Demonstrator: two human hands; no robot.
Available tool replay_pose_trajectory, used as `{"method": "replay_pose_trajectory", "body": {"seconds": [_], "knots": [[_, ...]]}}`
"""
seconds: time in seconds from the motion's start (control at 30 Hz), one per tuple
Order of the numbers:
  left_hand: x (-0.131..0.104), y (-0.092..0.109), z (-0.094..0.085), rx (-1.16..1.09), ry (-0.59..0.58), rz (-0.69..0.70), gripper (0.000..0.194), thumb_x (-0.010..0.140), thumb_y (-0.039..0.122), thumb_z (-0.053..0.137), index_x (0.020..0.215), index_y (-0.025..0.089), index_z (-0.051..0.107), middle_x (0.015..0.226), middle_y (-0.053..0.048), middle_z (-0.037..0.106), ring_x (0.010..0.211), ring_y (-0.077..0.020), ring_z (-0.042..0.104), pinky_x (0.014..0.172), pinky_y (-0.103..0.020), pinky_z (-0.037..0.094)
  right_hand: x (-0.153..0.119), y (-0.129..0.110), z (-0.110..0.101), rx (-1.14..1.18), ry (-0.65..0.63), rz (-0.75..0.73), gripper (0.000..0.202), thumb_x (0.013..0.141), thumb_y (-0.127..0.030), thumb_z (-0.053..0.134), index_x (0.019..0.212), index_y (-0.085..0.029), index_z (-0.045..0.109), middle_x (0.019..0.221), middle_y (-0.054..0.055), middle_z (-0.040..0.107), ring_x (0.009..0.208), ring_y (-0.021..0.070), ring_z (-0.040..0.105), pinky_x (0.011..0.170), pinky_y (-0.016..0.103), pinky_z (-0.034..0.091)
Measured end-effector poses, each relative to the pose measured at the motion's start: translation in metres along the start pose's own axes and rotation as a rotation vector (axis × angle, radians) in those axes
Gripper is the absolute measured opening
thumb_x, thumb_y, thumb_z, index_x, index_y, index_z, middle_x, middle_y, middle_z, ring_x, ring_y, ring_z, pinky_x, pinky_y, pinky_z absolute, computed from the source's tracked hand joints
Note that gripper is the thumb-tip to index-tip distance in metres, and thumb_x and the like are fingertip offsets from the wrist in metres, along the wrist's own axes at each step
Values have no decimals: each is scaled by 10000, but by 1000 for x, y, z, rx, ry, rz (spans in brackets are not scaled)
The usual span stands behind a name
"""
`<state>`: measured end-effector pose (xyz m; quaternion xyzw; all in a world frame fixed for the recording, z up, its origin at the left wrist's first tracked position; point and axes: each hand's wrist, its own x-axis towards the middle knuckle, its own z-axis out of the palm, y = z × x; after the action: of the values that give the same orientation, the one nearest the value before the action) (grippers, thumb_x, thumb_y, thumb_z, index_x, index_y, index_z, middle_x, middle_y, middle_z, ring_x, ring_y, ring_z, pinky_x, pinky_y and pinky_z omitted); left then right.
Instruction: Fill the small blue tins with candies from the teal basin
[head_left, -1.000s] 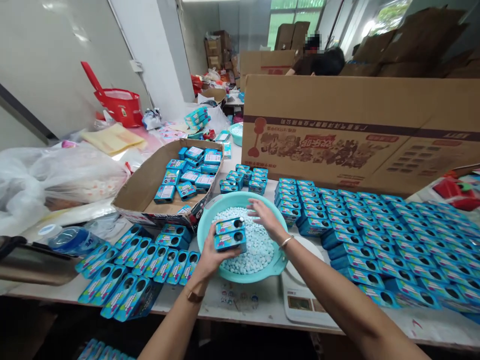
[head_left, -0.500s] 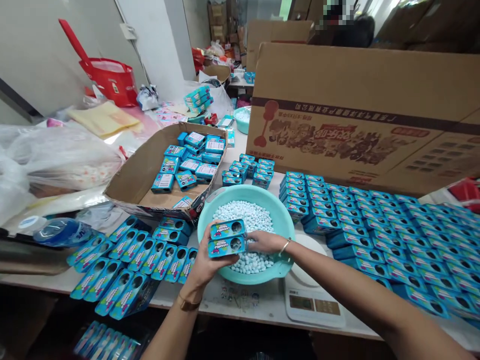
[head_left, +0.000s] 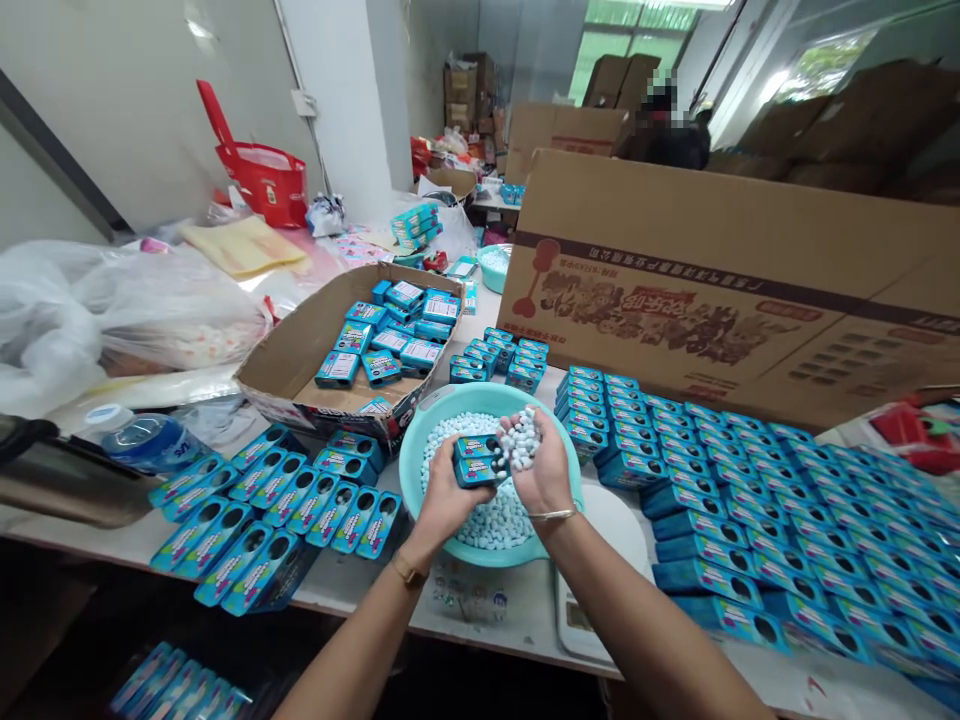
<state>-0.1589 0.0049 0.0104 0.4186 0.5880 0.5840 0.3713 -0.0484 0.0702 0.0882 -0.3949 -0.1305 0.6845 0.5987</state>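
My left hand [head_left: 442, 505] is closed round two small blue candy boxes [head_left: 475, 463], stacked with their round holes towards the right. My right hand [head_left: 551, 470] is cupped palm up right beside them and holds a heap of small white candies [head_left: 523, 440]. Some of these spill towards the holes of the boxes. Both hands are above a turquoise basin [head_left: 411, 475], and more white candies [head_left: 495, 525] lie in it.
Rows of blue boxes stand on the right [head_left: 720, 500] and left [head_left: 259, 565]. A cut carton [head_left: 300, 350] holds more boxes behind the basin. A white scale [head_left: 622, 520] sits under my right forearm. One large carton [head_left: 720, 250] blocks the back; a person [head_left: 671, 140] is beyond it.
My right hand has come up out of the candies in the basin with a handful, next to the boxes. My left hand has turned the two boxes slightly. The camera view has tilted up.
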Motion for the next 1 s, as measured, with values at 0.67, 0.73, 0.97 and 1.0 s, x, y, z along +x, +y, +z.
{"method": "replay_pose_trajectory", "body": {"seconds": [0.67,0.73,0.97,1.0], "knots": [[-5,24,-18,-42,-198,-24,829,489,182,855,1232,219,490,1172,-46,629,1082,-252,633,1026,-417,468,31,-13,-41,-823,-382,-241,488,723,-663,694,955,-238,754,1213,63,706,1271,276,540,1139,441,330],[-8,26,-18,-78,-220,-22,810,504,207,860,1220,224,483,1142,-41,643,1045,-244,649,988,-400,495,17,-7,-43,-813,-416,-285,616,776,-741,594,1137,-258,719,1379,58,618,1364,259,467,1188,440,271],[-11,27,-10,-140,-229,-79,834,510,226,883,1230,233,462,1150,-43,636,1058,-250,642,968,-379,499,-16,-3,-40,-859,-510,-393,689,942,-707,308,1447,-272,484,1540,60,455,1460,223,353,1233,453,211],[-12,27,-9,-150,-226,-78,837,505,223,886,1230,231,467,1160,-47,633,1074,-257,636,978,-381,494,-18,-5,-40,-875,-510,-433,694,938,-711,315,1455,-275,474,1558,57,428,1474,228,327,1240,459,192]]}}
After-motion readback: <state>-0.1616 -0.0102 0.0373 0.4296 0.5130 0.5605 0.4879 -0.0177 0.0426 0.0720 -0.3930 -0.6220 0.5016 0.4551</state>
